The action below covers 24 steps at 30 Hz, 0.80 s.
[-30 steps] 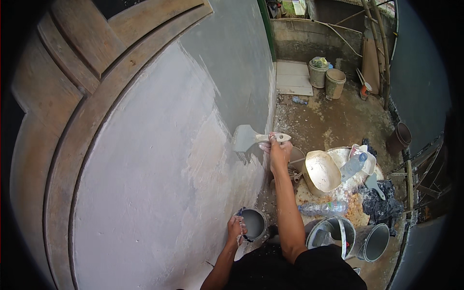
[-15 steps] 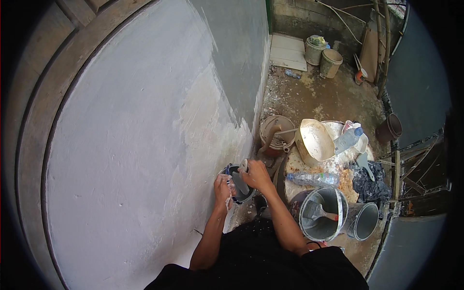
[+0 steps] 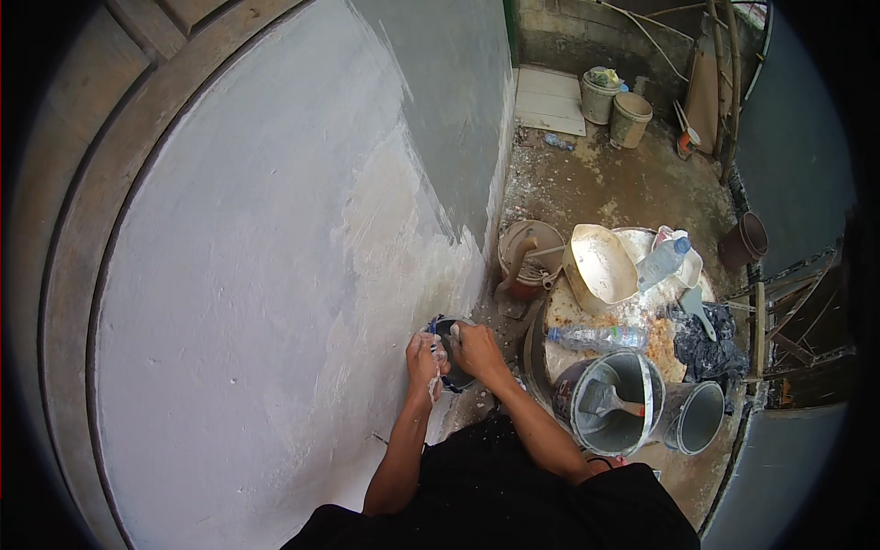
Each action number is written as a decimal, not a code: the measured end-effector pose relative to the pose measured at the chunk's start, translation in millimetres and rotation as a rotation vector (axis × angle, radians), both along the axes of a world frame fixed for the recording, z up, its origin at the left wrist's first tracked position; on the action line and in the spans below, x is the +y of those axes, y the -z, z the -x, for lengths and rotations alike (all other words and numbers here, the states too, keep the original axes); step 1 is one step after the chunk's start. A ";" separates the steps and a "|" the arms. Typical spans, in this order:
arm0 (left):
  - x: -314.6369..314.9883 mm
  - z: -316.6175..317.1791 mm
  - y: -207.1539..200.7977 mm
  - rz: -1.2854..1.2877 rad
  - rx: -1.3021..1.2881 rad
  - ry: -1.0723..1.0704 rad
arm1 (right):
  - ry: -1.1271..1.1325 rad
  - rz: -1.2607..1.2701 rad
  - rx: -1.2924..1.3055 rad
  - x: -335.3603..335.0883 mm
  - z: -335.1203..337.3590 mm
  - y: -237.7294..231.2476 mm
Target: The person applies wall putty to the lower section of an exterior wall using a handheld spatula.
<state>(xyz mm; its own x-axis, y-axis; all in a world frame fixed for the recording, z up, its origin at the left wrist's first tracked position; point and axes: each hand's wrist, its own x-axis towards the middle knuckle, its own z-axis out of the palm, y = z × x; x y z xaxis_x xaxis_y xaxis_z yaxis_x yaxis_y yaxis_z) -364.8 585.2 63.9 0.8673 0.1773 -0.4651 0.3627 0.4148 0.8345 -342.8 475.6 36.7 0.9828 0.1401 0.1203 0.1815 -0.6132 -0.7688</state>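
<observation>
Close to the painted wall (image 3: pixel 266 275), a small dark pail (image 3: pixel 456 382) hangs in front of me, with blue marks along its rim. My left hand (image 3: pixel 423 363), smeared white, is closed on the pail's left rim. Over the pail's opening, my right hand (image 3: pixel 478 352) is closed round a tool with a pale handle (image 3: pixel 456 331). Its lower end is hidden by my hand and the pail, so its exact kind does not show. The wall is pale lilac-white on the left, patchy lower down and grey farther off.
A round, stained table (image 3: pixel 564 316) at right holds a cut plastic container (image 3: pixel 602 266), bottles (image 3: pixel 596 338), a brush (image 3: pixel 698 313) and a black plastic bag (image 3: pixel 710 341). Nearer stand a bucket (image 3: pixel 632 367) with a wide brush (image 3: pixel 610 401) inside and a grey bucket (image 3: pixel 698 420). Another bucket (image 3: pixel 524 240) stands beyond the pail.
My right hand has shifted slightly left and down over the pail, and the pale handle shows less. My left hand keeps its hold on the rim.
</observation>
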 end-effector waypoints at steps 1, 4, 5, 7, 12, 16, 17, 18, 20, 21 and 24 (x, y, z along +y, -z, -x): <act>4.4 1.4 3.8 -0.014 -0.006 0.014 | 0.014 -0.094 0.001 -6.3 4.2 -13.5; 5.2 -1.7 11.5 -0.055 -0.012 0.024 | 0.069 -0.205 0.012 -21.6 10.6 -37.0; 4.0 -4.1 13.9 -0.082 -0.012 0.016 | 0.107 -0.221 0.022 -24.7 10.6 -39.6; 3.4 -7.6 13.8 -0.064 -0.032 0.022 | 0.063 -0.195 0.001 -29.3 13.8 -52.2; -6.0 -14.0 6.3 -0.088 -0.024 -0.002 | 0.077 -0.212 -0.012 -26.5 10.5 -53.7; -6.8 -12.9 12.7 -0.086 -0.026 0.024 | 0.068 -0.156 -0.029 -30.5 15.1 -50.1; -7.0 -12.5 15.1 -0.052 0.009 0.007 | 0.079 -0.140 0.013 -31.6 16.0 -49.7; -6.9 -10.1 14.2 -0.054 -0.009 0.002 | 0.073 -0.143 -0.005 -32.1 18.4 -52.1; -5.1 -10.4 13.3 -0.052 -0.001 0.030 | 0.116 -0.165 0.040 -32.4 19.6 -57.0; -6.6 -11.0 10.1 -0.052 -0.009 0.029 | 0.115 -0.165 0.032 -34.2 19.8 -56.3; -7.4 -11.4 5.7 -0.019 0.000 0.008 | 0.103 -0.131 -0.011 -36.7 19.5 -56.2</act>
<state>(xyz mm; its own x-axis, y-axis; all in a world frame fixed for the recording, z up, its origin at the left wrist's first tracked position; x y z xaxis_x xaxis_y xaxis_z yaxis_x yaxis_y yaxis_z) -353.4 577.8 58.2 0.8687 0.1787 -0.4621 0.3663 0.3962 0.8419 -362.2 438.9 92.8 0.9896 0.0210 0.1421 0.1319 -0.5237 -0.8416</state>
